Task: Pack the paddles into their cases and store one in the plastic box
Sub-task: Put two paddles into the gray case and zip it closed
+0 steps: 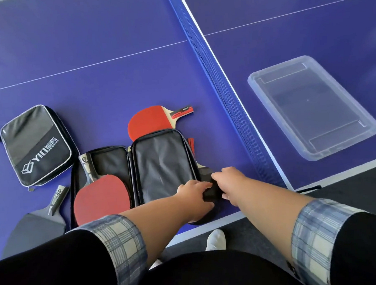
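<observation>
Both my forearms reach forward over the near edge of the counter (pixel 114 80), sleeves pushed back, the hands meeting close together at the near right corner of the open case (pixel 162 163). My left hand (pixel 195 191) lies palm down, fingers curled over the top of the black paddle (pixel 210 193) and thumb tucked under its near rim, so it grips the blade. My right hand (pixel 228 180) comes in from the right with the knuckles up and the wrist slightly bent; its fingers are folded down toward the same blade, but the back of the hand hides them and I cannot tell whether they hold it. That paddle seems to lie partly under the case's right half, its striped handle pointing away from me. A red paddle (pixel 102 197) rests in the case's left half, handle away. Another red paddle (pixel 149 120) lies beyond the case, touching its far edge. The zipped case (pixel 36 146) sits to the left, a grey paddle (pixel 34 228) near it. The plastic box (pixel 311 107) stands beyond the net (pixel 223 86), well apart.
</observation>
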Demonstrator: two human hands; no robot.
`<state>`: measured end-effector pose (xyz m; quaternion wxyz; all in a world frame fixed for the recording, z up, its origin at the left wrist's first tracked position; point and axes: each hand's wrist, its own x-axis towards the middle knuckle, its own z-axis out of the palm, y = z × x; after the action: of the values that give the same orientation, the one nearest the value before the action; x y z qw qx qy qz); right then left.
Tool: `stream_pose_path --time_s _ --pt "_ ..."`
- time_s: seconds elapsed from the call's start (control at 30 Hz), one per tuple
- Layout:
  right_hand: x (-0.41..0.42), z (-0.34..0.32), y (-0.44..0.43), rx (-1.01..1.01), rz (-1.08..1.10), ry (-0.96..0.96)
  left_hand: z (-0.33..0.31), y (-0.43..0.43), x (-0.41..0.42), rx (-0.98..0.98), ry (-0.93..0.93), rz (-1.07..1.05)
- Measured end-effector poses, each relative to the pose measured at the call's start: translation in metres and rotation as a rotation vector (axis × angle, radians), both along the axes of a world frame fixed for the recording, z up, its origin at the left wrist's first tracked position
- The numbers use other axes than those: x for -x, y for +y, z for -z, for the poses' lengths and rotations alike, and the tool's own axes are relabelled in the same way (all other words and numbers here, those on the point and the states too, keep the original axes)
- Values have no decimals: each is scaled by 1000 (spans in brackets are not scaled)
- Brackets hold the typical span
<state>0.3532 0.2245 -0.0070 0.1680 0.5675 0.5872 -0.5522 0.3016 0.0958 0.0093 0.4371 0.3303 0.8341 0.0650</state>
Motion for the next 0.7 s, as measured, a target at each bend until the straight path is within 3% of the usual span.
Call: stream_pose_path --time_s 0.1,0.23,0.4,0.7 --pt "5 5 7 41 -135 -38 2 2 4 -2 -2 -77" --pt "0 10 7 102 -151 -36 2 2 0 64 75 -112" --pt "-2 7 14 78 49 -30 6 -10 4 120 157 -74" --pt "-10 -32 59 -470 -111 163 8 1 4 79 46 -307"
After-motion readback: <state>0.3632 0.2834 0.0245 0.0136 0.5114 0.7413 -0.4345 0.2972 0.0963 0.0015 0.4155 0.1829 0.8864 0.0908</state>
